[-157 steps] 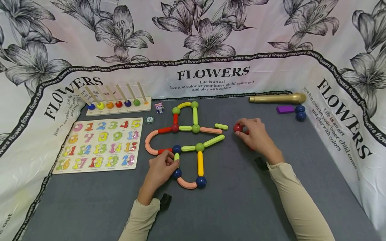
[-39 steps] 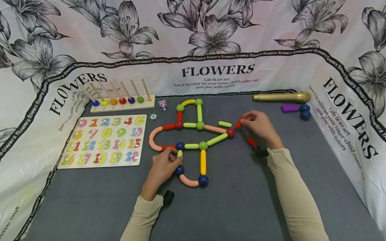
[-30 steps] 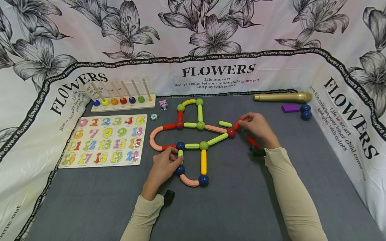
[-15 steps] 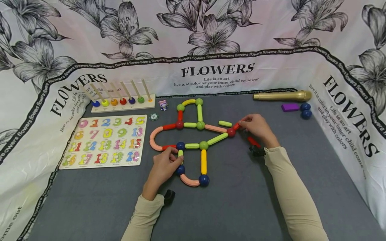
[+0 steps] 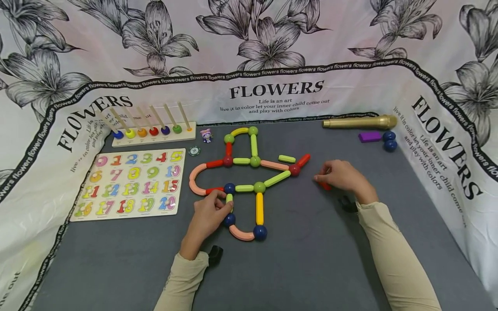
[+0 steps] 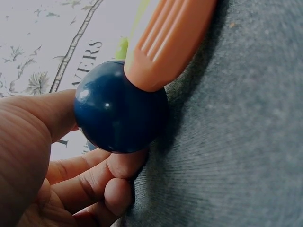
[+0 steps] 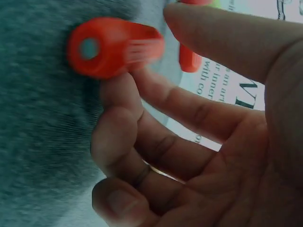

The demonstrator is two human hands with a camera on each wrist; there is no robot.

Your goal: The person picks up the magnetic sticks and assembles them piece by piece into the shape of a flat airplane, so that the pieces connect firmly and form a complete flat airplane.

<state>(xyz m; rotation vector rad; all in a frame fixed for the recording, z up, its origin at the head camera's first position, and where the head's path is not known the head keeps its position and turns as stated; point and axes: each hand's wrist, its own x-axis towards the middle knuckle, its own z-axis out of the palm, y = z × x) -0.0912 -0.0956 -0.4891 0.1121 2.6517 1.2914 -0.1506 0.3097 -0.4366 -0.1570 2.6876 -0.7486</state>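
Note:
A flat figure of magnetic sticks and balls lies on the grey table. My left hand pinches a short green stick between two blue balls; the lower blue ball fills much of the left wrist view, with a curved peach stick on it. At the figure's right end, a red stick points up and right from a red ball. My right hand is at a loose red stick. In the right wrist view, fingers touch this red stick, with the thumb apart from it.
A loose green stick lies above the red ball. Back right are a gold microphone, a purple block and two blue balls. On the left stand a number board, a peg counter, a small figurine and a chip.
The red ball joined the figure's right end, then a red stick was attached to it. My right hand has let go of that stick and moved down-right to another. The left hand keeps its hold.

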